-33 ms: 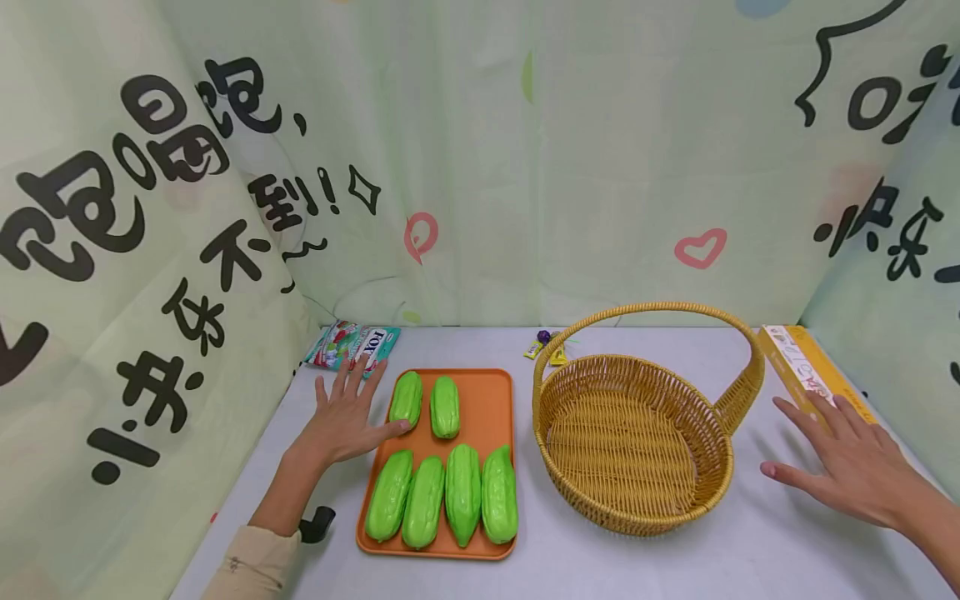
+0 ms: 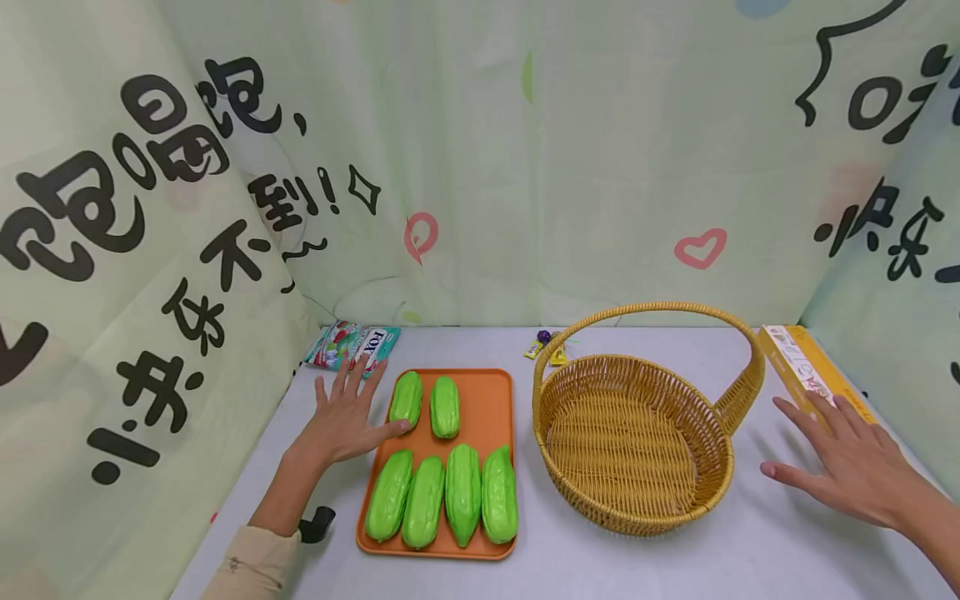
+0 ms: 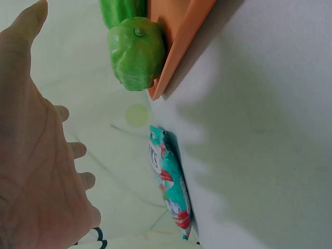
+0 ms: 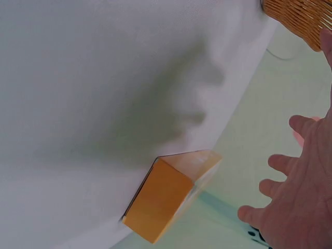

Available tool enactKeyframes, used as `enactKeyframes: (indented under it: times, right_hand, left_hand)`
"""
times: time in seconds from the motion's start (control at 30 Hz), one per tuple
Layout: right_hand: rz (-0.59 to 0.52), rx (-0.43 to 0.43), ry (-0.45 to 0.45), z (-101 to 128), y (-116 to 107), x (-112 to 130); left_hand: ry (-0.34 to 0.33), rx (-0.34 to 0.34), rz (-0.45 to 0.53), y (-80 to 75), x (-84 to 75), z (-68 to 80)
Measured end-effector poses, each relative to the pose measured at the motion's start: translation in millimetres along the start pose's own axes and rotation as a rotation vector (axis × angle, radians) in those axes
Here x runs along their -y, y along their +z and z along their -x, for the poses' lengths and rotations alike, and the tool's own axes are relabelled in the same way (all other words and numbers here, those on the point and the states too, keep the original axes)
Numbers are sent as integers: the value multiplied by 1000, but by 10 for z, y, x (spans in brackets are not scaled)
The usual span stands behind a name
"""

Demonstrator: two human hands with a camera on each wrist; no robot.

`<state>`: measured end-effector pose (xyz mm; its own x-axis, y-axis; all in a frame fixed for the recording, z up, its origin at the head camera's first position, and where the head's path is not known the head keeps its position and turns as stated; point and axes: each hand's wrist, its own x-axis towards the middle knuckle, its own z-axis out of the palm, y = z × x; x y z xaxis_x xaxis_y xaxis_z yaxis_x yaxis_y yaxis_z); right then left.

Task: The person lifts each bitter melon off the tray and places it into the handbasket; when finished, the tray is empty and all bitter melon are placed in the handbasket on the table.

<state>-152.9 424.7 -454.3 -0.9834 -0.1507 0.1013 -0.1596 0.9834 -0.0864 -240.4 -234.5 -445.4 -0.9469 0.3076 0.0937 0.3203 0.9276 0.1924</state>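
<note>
My left hand hovers by the left side of an orange tray, fingers spread and nothing held. In the head view its thumb tip overlaps a green ridged gourd at the tray's back left. Beside that gourd lies a second one, and several more, such as this gourd, line the front half of the tray. At the far right, my right hand is spread out, holding nothing, over the table near a yellow box. Between the tray and this hand stands a wicker basket with a tall arched handle.
A teal snack packet lies at the back left corner, beyond my left fingertips. Small wrapped candies sit behind the basket's left side. Printed pale curtains enclose the white table at the back and both sides.
</note>
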Motion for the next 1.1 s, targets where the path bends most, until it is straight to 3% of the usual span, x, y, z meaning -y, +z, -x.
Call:
enactKeyframes:
  times: [0.2,0.43,0.6,0.73,0.9,1.0,1.1]
  right_hand:
    - [-7,-14,-20,-13,-13,21]
    - [-31,65,-4,-17,-195,125]
    - [-106,-14,15,53,-402,343]
    - [-163,-180,-30,158,-585,634]
    - [-328,-338,-198,285,-783,1178]
    - [-479,-320,-305,311,-824,1590]
    - [-667,-203,-394,278,-782,1989]
  left_hand:
    - [-6,2,16,23,16,17]
    - [-25,3,63,12,50,62]
    - [-65,10,198,-41,73,187]
    - [-104,58,370,-82,98,384]
    - [-147,145,630,-119,115,676]
    - [-183,189,754,-135,110,827]
    - [-221,222,815,-135,89,911]
